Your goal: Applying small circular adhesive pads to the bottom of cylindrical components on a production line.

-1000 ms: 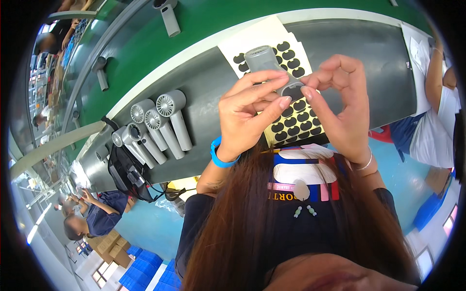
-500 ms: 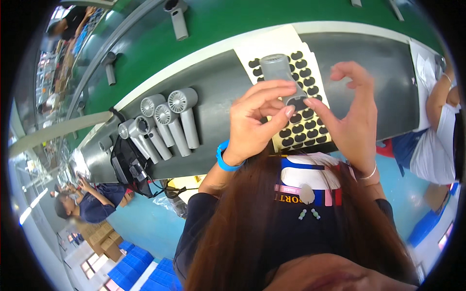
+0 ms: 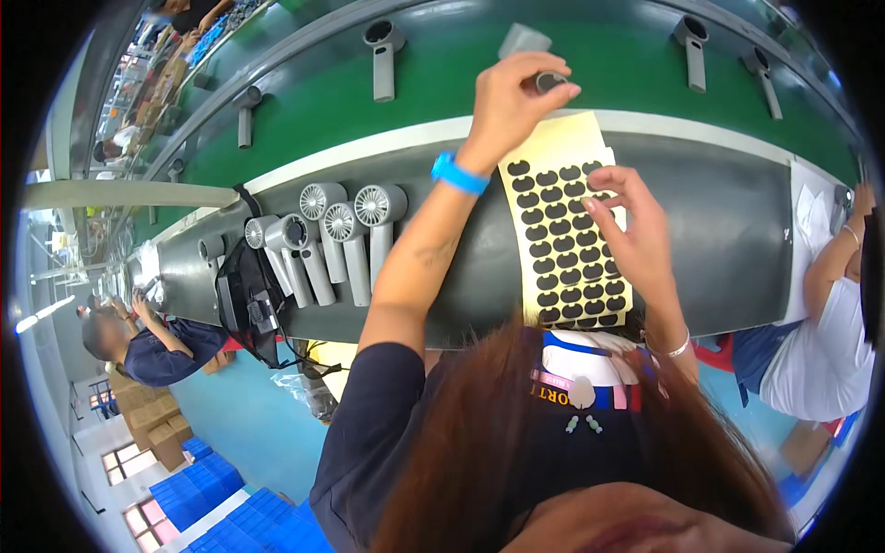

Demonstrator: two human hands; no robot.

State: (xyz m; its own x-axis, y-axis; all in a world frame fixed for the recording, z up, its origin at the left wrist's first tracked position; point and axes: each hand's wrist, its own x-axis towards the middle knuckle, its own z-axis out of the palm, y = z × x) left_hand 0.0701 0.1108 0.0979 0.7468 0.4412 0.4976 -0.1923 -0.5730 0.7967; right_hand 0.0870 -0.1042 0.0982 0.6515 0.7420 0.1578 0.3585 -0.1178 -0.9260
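Note:
My left hand (image 3: 514, 103) is closed round the handle of a grey handheld fan, stretched out over the green belt. The fan's head (image 3: 524, 41) is blurred beyond my fingers, and the dark end of its handle (image 3: 551, 82) points back toward me. Below lies a pale yellow sheet of black oval stickers (image 3: 556, 244) with notched sides, set in rows. My right hand (image 3: 636, 226) hovers at the sheet's upper right, thumb and forefinger bent toward each other with a gap between them. No sticker shows in its fingers.
Several grey handheld fans (image 3: 355, 230) lie on the dark worktable to the left, next to a black bag (image 3: 244, 300). More fans (image 3: 383, 64) lie spaced along the green conveyor belt (image 3: 608, 74). A person in white (image 3: 811, 313) sits at the right; another (image 3: 171, 341) works at the far left.
My left hand has carried the fan up and away from me, from above the sticker sheet to over the belt. My right hand has parted from the fan and lowered toward the sheet.

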